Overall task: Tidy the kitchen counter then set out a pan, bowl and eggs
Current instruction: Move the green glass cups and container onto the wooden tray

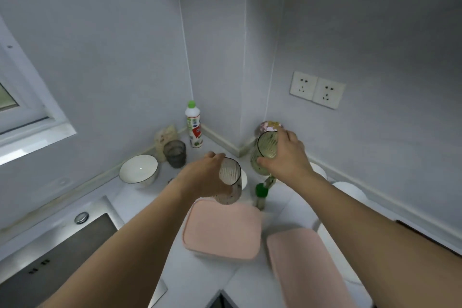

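My left hand [200, 175] grips a ribbed pinkish glass [231, 182] above the white counter [175, 245], just over a pink-lidded box [222, 227]. My right hand [285, 155] holds a ribbed green glass [266, 147] higher up, near the wall corner. A white bowl with a dark rim [138, 170] stands on the counter to the left. No pan or eggs are in view.
A grey glass [175, 152], a paper packet [163, 137] and a white bottle with a green cap [193, 125] stand in the back corner. A small green-capped bottle [261, 195], a patterned jar [268, 125], a second pink lid [305, 270], white containers [350, 190] and the sink [62, 257] lie around.
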Available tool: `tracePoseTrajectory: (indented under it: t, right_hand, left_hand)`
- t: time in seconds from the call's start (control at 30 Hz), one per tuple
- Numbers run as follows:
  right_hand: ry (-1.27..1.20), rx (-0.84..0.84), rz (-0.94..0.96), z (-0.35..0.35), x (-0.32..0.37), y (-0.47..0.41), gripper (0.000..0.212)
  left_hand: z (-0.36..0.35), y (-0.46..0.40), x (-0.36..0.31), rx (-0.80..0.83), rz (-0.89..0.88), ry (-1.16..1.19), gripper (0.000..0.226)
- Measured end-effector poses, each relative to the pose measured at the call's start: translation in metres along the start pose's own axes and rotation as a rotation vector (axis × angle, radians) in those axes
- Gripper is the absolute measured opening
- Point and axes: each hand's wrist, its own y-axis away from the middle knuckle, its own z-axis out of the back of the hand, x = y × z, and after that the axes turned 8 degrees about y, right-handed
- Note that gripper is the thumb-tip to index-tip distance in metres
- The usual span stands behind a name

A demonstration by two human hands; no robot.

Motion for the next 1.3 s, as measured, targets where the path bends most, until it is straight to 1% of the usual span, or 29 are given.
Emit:
tracePoseTrajectory:
  t: [0.13, 0.27, 0.3, 0.4, 0.5, 0.57, 0.83, 1.0, 1.13, 1.17, 1.3]
  right_hand:
    - [0.000, -0.007, -0.029, 0.032, -0.027, 0.048, 0.092]
    - [-0.003, -0.059, -0.131, 0.059, -0.054, 0.091, 0.092]
    - [-0.004, -0.064, -0.136, 0.062, -0.057, 0.095, 0.092]
    - [-0.018, -0.106, -0.255, 0.075, -0.077, 0.123, 0.093]
    - [0.004, -0.133, -0.354, 0.088, -0.097, 0.150, 0.093]
    - [0.014, -0.147, -0.424, 0.099, -0.111, 0.171, 0.094]
    - [0.016, -0.269, -0.632, 0.149, -0.181, 0.283, 0.095]
    - [0.040, -0.338, -0.772, 0.181, -0.238, 0.384, 0.097]
    - [0.053, -0.381, -0.857, 0.203, -0.283, 0.467, 0.097]
    - [0.057, -0.394, -0.890, 0.213, -0.299, 0.503, 0.097]
    - [0.046, -0.431, -0.965, 0.231, -0.342, 0.592, 0.096]
  left_hand:
    - [-0.005, 0.026, -0.049, -0.034, -0.067, -0.016, 0.085]
    - [-0.010, 0.038, -0.094, -0.006, -0.185, -0.024, 0.077]
    - [-0.011, 0.036, -0.097, -0.008, -0.190, -0.015, 0.077]
    - [-0.017, 0.032, -0.122, 0.037, -0.274, -0.017, 0.081]
    - [-0.025, 0.030, -0.152, 0.081, -0.336, -0.021, 0.071]
    - [-0.031, 0.035, -0.177, 0.101, -0.395, -0.036, 0.069]
    - [-0.065, 0.084, -0.297, 0.136, -0.631, -0.091, 0.070]
    - [-0.106, 0.147, -0.398, 0.199, -0.797, -0.093, 0.082]
    - [-0.141, 0.207, -0.464, 0.233, -0.872, -0.052, 0.083]
    - [-0.156, 0.234, -0.489, 0.248, -0.890, -0.045, 0.083]
    - [-0.193, 0.305, -0.550, 0.285, -0.940, -0.034, 0.086]
